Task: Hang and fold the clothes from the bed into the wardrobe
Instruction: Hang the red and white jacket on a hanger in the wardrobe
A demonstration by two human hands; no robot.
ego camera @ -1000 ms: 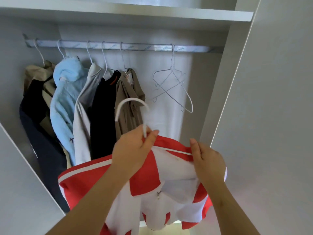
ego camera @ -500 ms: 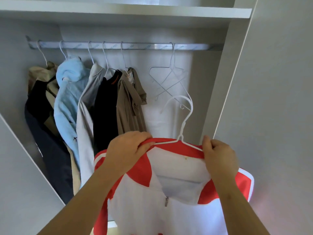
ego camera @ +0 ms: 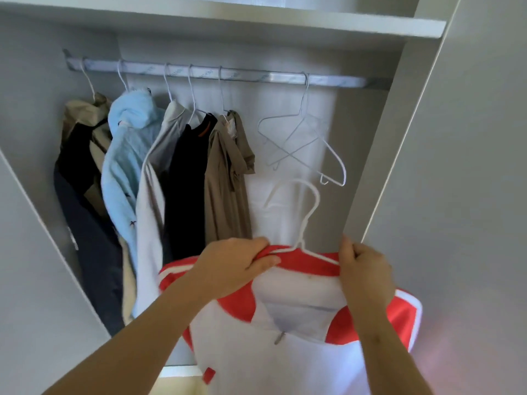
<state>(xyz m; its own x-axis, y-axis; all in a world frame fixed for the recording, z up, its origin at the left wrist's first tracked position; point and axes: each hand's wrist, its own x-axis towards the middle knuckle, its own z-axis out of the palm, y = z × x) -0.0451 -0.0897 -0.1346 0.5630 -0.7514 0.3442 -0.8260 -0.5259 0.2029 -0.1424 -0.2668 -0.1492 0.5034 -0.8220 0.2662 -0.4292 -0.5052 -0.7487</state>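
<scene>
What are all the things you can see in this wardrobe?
shelf: 1, white, above the rail
rail: 1, silver, across the wardrobe
hung clothes: 5, tan, blue, grey, black, brown, rail's left
empty hangers: seemingly 2, white, rail's right
red and white top: 1, on held hanger, below rail
held hanger: 1, white, inside the top
door: 1, grey, right
left grip: 1, holds top's left shoulder
right grip: 1, holds top's right shoulder

Matt cloth jersey (ego camera: 285,352); smooth hanger (ego camera: 302,223), perhaps coated wire; brushed-metal rail (ego camera: 256,76).
</scene>
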